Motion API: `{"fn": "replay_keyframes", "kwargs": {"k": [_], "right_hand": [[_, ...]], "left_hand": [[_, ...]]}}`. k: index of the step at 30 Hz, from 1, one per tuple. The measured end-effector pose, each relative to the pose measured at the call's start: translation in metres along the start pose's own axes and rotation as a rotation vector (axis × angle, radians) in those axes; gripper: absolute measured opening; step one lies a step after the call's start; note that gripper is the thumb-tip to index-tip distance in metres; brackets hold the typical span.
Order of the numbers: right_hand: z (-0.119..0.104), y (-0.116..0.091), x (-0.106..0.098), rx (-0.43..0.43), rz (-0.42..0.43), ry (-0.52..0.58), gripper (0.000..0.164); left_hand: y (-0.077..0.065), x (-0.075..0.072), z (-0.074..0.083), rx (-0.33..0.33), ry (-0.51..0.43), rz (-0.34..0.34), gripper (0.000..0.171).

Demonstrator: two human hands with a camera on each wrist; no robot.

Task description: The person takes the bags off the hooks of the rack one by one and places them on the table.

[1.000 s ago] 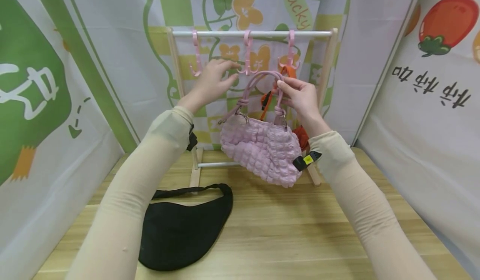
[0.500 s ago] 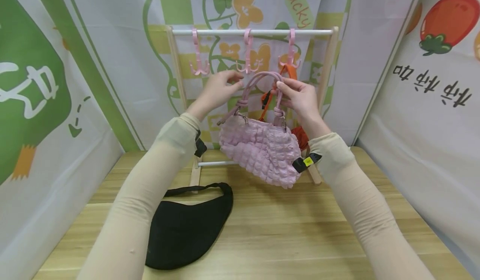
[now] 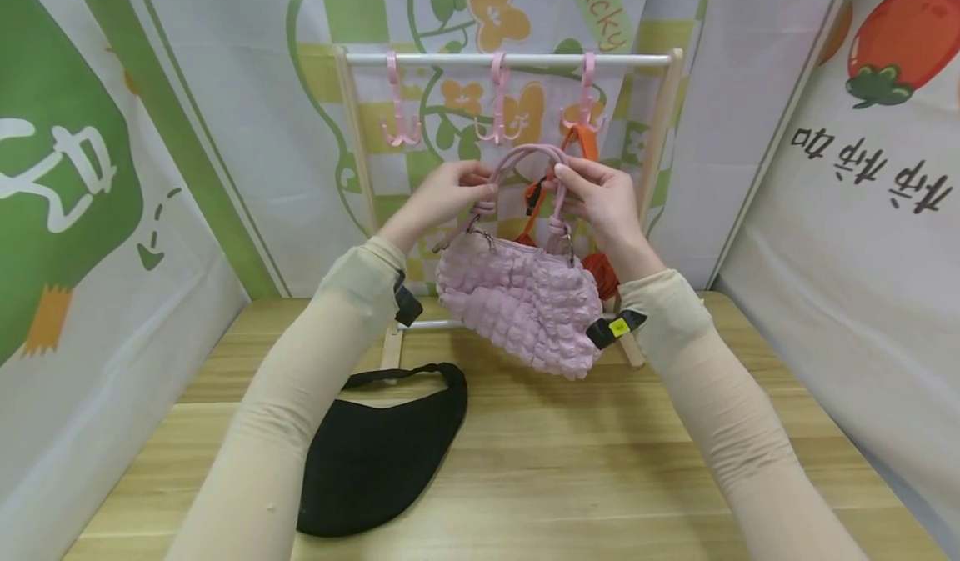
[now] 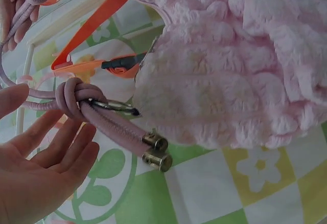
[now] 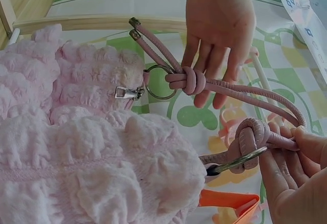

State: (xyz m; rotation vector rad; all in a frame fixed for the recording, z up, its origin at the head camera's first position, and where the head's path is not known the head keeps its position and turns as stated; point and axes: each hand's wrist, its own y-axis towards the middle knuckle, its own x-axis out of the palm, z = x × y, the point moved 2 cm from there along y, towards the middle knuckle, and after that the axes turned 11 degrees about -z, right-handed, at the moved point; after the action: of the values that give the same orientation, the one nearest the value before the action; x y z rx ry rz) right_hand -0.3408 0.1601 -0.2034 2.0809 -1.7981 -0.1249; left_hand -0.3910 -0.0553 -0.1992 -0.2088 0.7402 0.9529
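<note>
A puffy pink handbag (image 3: 521, 298) hangs in the air before the rack, its zipped top upward and its body slanting down to the right. My right hand (image 3: 603, 198) pinches the right side of its looped handle (image 3: 532, 151) between thumb and fingers, just above a knot. My left hand (image 3: 450, 194) is at the handle's left side. In the left wrist view the fingers (image 4: 76, 152) of this hand are extended behind the knotted cord (image 4: 74, 98), with the thumb apart from them. The right wrist view shows a metal ring (image 5: 161, 82) and zipper pull (image 5: 127, 93).
A rack with a metal bar (image 3: 450, 59) carries three pink hooks, the middle hook (image 3: 498, 102) right above the handbag. From the right hook (image 3: 587, 98) hangs an orange strap (image 3: 583, 140) with a red-orange bundle (image 3: 600, 276). A black bag (image 3: 382, 453) lies on the wooden table (image 3: 570, 469).
My left hand has come down and right from beside the middle hook to the left side of the handle. The right hand keeps its pinch, and the handbag has barely moved.
</note>
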Motion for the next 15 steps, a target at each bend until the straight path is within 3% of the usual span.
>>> {"fn": "replay_keyframes", "kwargs": {"k": [5, 15], "right_hand": [[0.001, -0.003, -0.001, 0.007, -0.007, -0.009, 0.03], [0.008, -0.002, -0.006, 0.006, -0.017, 0.061, 0.032]], "left_hand": [[0.0, 0.006, -0.004, -0.013, -0.108, -0.039, 0.037], [-0.004, 0.014, -0.009, -0.032, -0.109, -0.045, 0.035]]}}
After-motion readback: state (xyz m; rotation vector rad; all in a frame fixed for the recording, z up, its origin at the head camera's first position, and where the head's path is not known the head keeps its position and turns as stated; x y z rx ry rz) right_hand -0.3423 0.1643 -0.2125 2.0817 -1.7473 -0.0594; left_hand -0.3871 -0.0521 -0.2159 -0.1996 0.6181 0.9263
